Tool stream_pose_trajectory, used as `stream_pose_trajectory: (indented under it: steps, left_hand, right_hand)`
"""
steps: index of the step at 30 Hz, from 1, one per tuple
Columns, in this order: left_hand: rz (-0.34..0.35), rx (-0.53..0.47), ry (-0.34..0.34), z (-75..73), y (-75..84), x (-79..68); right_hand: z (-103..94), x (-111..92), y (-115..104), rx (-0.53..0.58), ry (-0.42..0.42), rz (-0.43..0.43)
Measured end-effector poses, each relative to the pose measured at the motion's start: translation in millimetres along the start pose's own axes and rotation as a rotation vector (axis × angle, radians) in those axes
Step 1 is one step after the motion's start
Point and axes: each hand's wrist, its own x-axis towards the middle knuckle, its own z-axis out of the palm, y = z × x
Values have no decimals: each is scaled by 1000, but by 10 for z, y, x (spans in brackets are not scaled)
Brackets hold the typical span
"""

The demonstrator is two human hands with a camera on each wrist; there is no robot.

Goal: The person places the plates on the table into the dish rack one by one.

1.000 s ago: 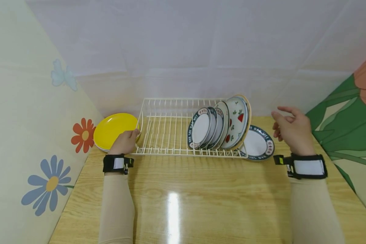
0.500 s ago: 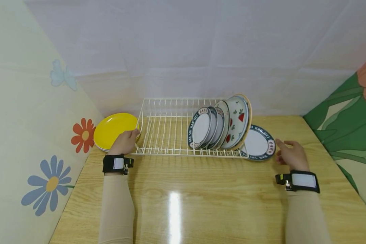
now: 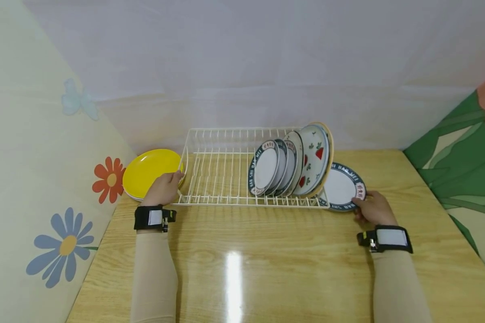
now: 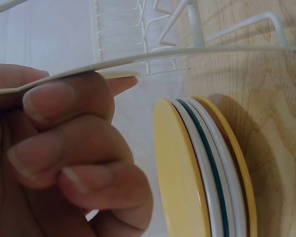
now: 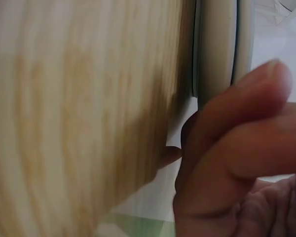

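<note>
In the head view my left hand (image 3: 163,188) grips the left end of the white wire dish rack (image 3: 210,204). The left wrist view shows its fingers (image 4: 71,143) curled around the rack's end wire. My right hand (image 3: 375,209) pinches the rim of a white plate with a dark lettered border (image 3: 339,185), thumb on top and fingers below. This plate lies flat by the rack's right end, partly hidden by the rack. In the right wrist view, stacked plate edges (image 5: 219,44) stand at the fingers. Several plates with lettered borders (image 3: 265,168) lean in the rack.
A strawberry-patterned plate (image 3: 316,159) and an orange-rimmed plate (image 3: 328,134) lean at the rack's right end. Left of the rack lies a stack topped by a yellow plate (image 3: 150,171). Pale cloth (image 3: 242,67) hangs behind the wooden table (image 3: 291,255).
My right hand has come down and to the left from above the table, and now has hold of the flat plate's rim. The left hand stays on the rack.
</note>
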Motion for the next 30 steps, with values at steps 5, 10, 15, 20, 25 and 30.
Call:
stream_pose_trajectory:
  steps: [5, 10, 15, 20, 25, 30]
  left_hand:
    - [0, -8, 6, -10, -16, -7]
    - [3, -11, 15, -10, -24, -13]
    - [7, -9, 17, -10, -25, -9]
    - [6, -3, 11, -5, -25, -3]
    - [9, -4, 11, -3, -17, -2]
    - [15, -3, 16, 0, -20, 4]
  right_hand:
    - [-25, 5, -21, 39, -25, 1]
    - [-107, -20, -3, 94, -44, 1]
    - [-201, -71, 25, 148, -57, -41]
    - [-258, -130, 33, 204, -60, -95]
    - [-283, -147, 52, 204, -52, -117]
    - [-327, -146, 91, 197, -53, -123]
